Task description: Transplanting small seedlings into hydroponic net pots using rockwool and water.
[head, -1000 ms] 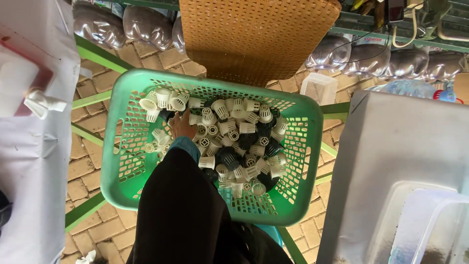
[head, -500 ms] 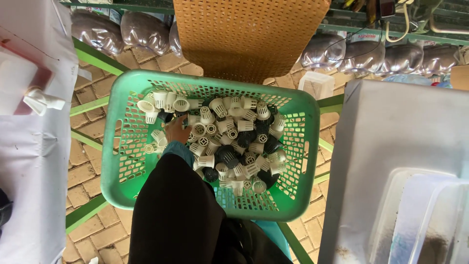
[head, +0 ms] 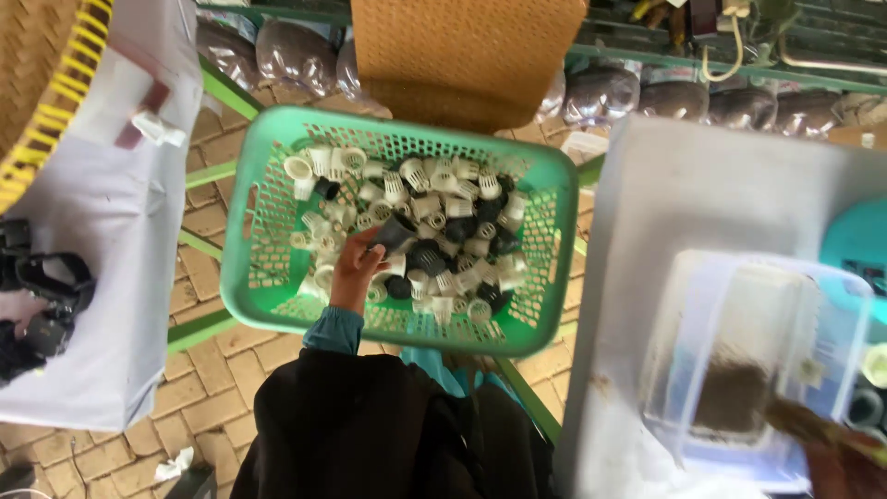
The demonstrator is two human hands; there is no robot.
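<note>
1. Our left hand (head: 356, 268) pinches a dark slotted plastic cup (head: 395, 231) inside the green lattice basket (head: 249, 231).
2. Ribbed white and black cups fill the basket.
3. Right hand (head: 845, 467), frame corner: grip indeterminate.

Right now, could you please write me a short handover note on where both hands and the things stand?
Left hand: down in the green basket, fingers on a black net cup it seems to be pinching.
Right hand: out of view.
The basket holds a heap of white and black net cups. A clear tub with dark soil stands on the grey table to the right.
No cup is out of the basket yet.
</note>
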